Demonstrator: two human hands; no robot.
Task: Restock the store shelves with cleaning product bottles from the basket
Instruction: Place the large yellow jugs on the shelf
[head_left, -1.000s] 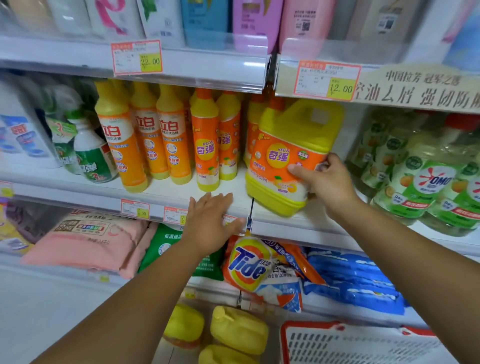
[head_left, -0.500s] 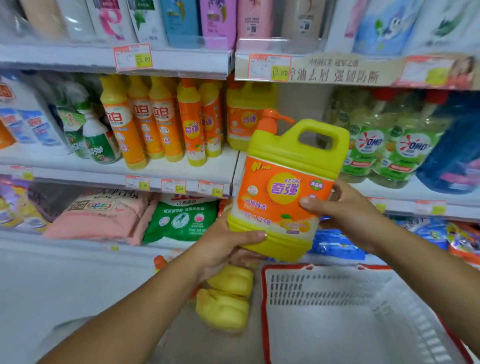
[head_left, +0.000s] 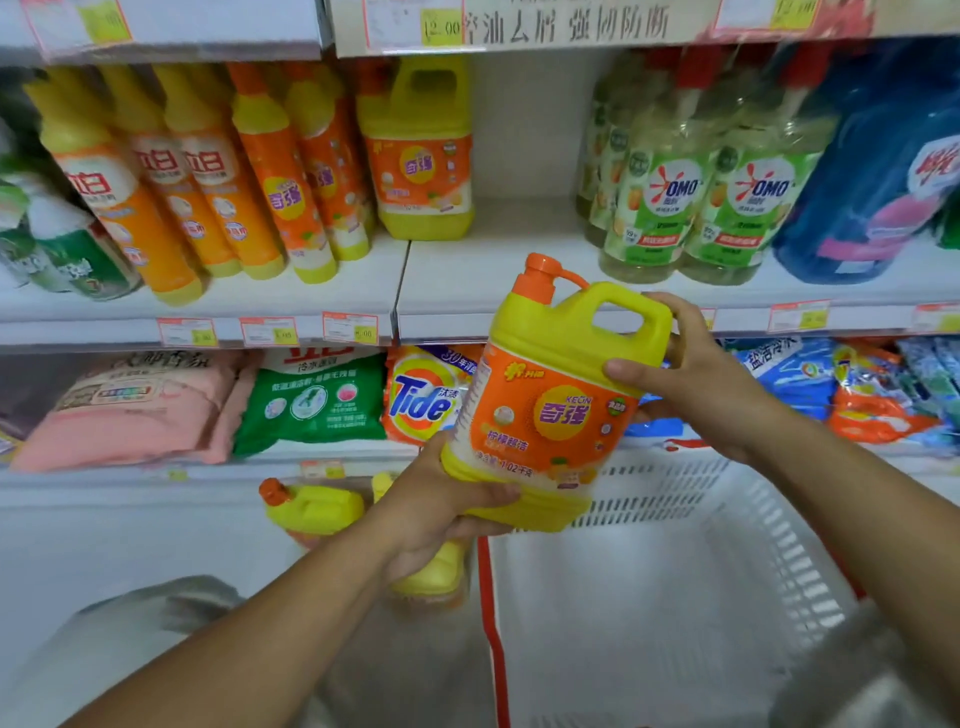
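Your left hand (head_left: 441, 514) cups the yellow jug (head_left: 550, 410) from under its base, fingers curled round it; your right hand (head_left: 696, 384) grips the handle side, thumb across the label. The jug is upright between them, with the white basket (head_left: 769, 525) below your right wrist and the shelf (head_left: 519, 260) beyond your fingertips.

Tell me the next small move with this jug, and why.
Probably raise the yellow jug toward the bare shelf gap beside the matching jug: left hand holds its base, right hand its handle side, above the basket.
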